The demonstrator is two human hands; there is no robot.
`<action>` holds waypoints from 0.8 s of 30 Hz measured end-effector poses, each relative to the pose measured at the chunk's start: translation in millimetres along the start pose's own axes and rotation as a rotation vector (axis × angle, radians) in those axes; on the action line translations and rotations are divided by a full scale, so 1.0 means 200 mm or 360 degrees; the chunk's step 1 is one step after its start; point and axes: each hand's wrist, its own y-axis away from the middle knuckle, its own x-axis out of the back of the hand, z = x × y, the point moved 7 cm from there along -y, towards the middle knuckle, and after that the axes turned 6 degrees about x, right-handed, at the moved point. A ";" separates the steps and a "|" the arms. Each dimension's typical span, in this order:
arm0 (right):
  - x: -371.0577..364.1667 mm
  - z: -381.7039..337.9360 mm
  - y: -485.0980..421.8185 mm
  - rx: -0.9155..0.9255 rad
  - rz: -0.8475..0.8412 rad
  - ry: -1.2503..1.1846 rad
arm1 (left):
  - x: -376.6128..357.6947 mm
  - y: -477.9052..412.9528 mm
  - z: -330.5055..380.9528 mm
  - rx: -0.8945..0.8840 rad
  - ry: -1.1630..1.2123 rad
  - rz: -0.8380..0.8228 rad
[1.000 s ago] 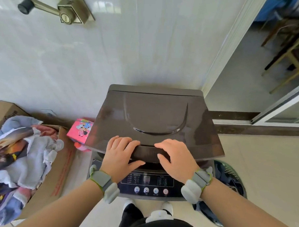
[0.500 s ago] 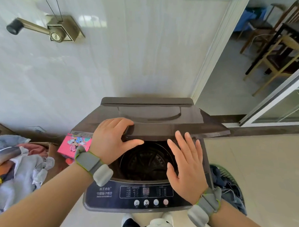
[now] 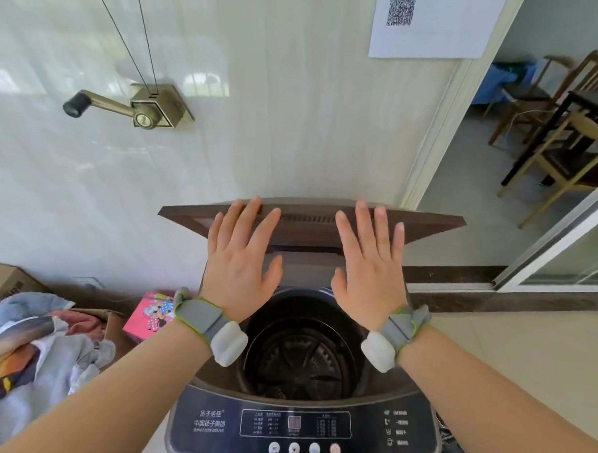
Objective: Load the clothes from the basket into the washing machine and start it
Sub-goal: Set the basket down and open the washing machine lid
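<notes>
Both hands are flat with fingers spread, gripping nothing. The left hand [image 3: 241, 258] and right hand [image 3: 367, 267] press their palms on the folded-up lid [image 3: 308, 223] at the back of the washing machine [image 3: 215, 394]. The drum [image 3: 302, 363] under the wrists is open, with no laundry in it. Only a dark sliver of what I think is the basket [image 3: 448, 431] shows, low by the machine's front right corner. So the right hand is nearer, and it's a reach down and back. There's also a heap of clothes [image 3: 28, 351] in a cardboard box [image 3: 0, 281] left of the machine, closer to the left hand.
</notes>
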 end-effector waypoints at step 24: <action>-0.08 0.29 -0.74 -0.0039 -0.0508 -0.0337 | -0.14 0.01 -0.16 0.0207 0.0370 -0.0405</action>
